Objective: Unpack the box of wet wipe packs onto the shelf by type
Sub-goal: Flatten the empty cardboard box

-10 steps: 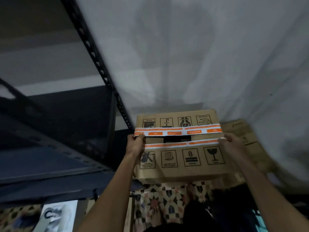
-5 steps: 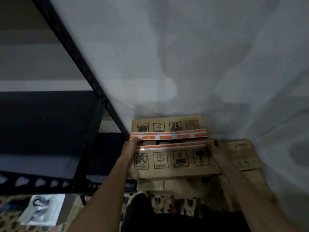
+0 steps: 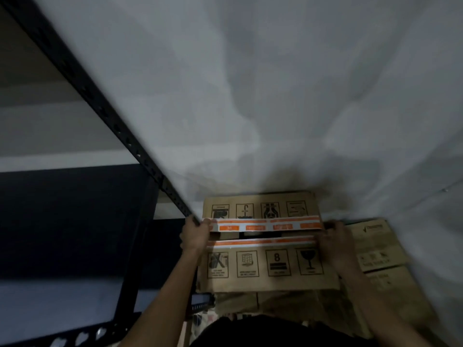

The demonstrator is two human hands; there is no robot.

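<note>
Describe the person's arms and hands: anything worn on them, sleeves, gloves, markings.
Both forearms are bare from the bottom edge of the frame up to the wrists, with no sleeve in view. The left hand and the right hand wear no gloves. No watch, ring, bracelet or marking shows, though the picture is dim and somewhat blurred.

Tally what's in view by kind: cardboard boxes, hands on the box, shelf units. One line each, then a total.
Cardboard boxes: 3, the taped box with orange-and-white tape, a second to its right, a third nearer the camera, partly hidden.
Hands on the taped box: 2, left hand, right hand.
Shelf units: 1, the black metal shelf.
Total: 6
</note>
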